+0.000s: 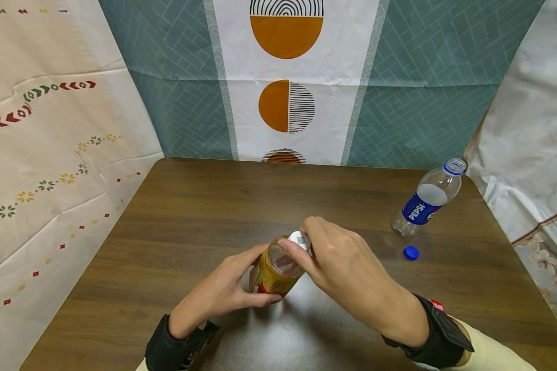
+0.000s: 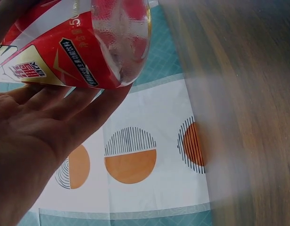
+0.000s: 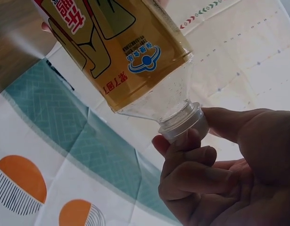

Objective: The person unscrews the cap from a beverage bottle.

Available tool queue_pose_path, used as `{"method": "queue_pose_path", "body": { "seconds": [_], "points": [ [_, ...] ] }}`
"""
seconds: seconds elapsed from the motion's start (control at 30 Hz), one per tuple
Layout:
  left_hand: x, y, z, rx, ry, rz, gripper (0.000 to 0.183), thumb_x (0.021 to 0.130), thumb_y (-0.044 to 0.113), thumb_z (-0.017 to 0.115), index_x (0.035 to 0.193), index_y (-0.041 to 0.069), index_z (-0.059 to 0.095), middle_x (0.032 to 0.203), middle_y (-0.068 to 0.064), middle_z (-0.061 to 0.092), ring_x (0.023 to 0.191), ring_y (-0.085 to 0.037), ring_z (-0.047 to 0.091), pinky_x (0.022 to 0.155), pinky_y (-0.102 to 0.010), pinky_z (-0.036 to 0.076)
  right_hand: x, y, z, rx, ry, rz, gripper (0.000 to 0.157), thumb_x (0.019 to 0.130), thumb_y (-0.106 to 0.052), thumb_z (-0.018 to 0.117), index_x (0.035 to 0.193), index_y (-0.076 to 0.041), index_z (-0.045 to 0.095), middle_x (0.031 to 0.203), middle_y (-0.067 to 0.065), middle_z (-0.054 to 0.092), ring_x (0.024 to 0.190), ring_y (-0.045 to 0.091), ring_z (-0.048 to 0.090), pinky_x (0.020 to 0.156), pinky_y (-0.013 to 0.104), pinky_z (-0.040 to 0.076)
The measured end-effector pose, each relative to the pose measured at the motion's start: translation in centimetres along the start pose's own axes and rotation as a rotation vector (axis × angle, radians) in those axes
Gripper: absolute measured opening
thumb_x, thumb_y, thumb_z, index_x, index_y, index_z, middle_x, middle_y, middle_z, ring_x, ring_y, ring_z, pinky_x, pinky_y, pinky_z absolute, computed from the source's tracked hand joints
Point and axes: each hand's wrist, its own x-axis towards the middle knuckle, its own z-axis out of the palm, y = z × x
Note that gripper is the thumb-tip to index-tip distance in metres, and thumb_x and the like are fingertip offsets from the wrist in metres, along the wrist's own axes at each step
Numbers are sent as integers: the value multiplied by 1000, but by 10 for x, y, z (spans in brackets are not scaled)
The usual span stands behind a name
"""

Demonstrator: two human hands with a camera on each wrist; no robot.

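Note:
A clear plastic drink bottle [image 1: 277,273] with a gold and red label is tilted above the table in front of me, its neck leaning up to the right. My left hand [image 1: 234,288] grips it around the body; in the left wrist view the fingers [image 2: 88,110] run along under the red label [image 2: 74,47]. With thumb and fingers my right hand [image 1: 345,268] pinches the white cap [image 1: 300,240]. In the right wrist view that cap [image 3: 185,125] sits at the mouth of the bottle, below its clear shoulder.
An uncapped Pepsi bottle [image 1: 429,198] stands at the right of the wooden table [image 1: 204,206]. Its blue cap [image 1: 411,253] lies just in front of it. Patterned cloths hang behind the table [image 1: 167,103] and along both sides.

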Motion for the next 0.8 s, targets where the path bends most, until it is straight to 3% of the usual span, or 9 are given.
{"method": "queue_pose_path", "body": {
  "seconds": [0.43, 0.8],
  "points": [
    [-1, 0, -1, -30, -25, 5, 73, 75, 40, 76, 138, 23, 42, 117, 7, 59, 98, -6, 56, 76, -36, 55, 2, 6, -4, 56, -32, -90, 24, 87, -22, 67, 84, -5, 51, 66, -5, 42, 52, 6, 41, 40, 18, 39],
    [-2, 4, -3, -71, -43, 19, 73, 75, 40, 76, 138, 27, 41, 119, 9, 59, 101, -7, 56, 80, -35, 54, 2, 11, -10, 102, -68, -145, 31, 98, -36, 50, 86, -7, 51, 67, -6, 42, 55, 6, 41, 41, 19, 39]
  ]
}}
